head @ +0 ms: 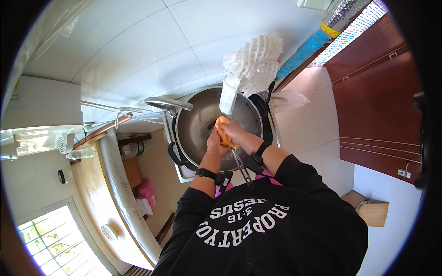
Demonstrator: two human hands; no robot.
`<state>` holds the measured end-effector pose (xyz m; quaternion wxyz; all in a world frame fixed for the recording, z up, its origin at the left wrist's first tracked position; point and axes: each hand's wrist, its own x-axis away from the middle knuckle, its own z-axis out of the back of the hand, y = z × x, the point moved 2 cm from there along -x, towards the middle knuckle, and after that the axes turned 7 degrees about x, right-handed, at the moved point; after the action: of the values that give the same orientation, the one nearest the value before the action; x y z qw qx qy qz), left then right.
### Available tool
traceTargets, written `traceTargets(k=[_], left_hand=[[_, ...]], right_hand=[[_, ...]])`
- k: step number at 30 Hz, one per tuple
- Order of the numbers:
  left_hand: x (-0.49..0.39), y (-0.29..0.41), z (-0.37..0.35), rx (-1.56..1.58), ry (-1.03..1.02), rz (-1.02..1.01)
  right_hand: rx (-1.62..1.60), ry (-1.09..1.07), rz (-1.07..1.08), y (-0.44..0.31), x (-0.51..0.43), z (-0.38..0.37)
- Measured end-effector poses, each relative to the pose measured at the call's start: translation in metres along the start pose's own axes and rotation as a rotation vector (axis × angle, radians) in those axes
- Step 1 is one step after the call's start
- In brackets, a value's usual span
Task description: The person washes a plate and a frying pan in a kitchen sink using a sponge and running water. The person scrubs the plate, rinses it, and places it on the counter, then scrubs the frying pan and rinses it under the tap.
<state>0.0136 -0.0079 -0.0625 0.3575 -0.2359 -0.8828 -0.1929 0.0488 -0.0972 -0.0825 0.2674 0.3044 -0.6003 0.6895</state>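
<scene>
Both my hands hold an orange cloth (223, 125) over a large round metal pan (193, 134). My left hand (215, 142) grips its near left side, and my right hand (233, 131) grips it from the right. Metal tongs or a similar long utensil (241, 167) stick out of the cloth towards my chest; the end inside the cloth is hidden. The pan has black handles and rests over a metal sink (183, 174). A curved faucet (167, 101) reaches over its left rim.
White foam netting (255, 62) hangs beyond the pan, its lower end over the rim. A blue-wrapped pipe (302, 53) runs up right. A wooden table (100, 193) with a plastic bottle (81, 153) stands left. A dark red cabinet (376, 103) is at right.
</scene>
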Motion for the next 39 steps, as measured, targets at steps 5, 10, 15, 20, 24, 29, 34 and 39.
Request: traceTargets(k=[5, 10, 15, 20, 24, 29, 34, 39], left_hand=[[-0.013, 0.010, 0.017, -0.053, 0.053, -0.018], [-0.018, 0.013, 0.017, -0.085, 0.111, -0.076], [-0.017, 0.019, 0.010, -0.098, 0.263, -0.112], [-0.017, 0.005, 0.013, -0.054, 0.201, -0.041], [-0.022, 0.018, 0.012, -0.108, 0.103, 0.012], [-0.040, 0.029, 0.002, -0.159, 0.163, -0.060], [-0.059, 0.038, -0.010, -0.104, 0.281, -0.033], [-0.085, 0.049, 0.002, -0.136, 0.254, -0.151]], right_hand=[[0.068, -0.046, 0.163, -0.005, -0.001, -0.001], [-0.001, -0.090, 0.019, -0.015, 0.023, 0.005], [-0.055, -0.218, -0.097, 0.003, 0.037, 0.010], [-0.211, -0.155, -0.149, -0.009, 0.013, 0.012], [-0.284, -0.176, -0.042, -0.006, 0.009, 0.002], [-0.234, -0.164, -0.122, -0.013, 0.036, 0.010], [-0.262, -0.282, -0.199, -0.004, 0.078, 0.027], [-0.309, -0.452, -0.196, 0.009, 0.103, 0.041]])
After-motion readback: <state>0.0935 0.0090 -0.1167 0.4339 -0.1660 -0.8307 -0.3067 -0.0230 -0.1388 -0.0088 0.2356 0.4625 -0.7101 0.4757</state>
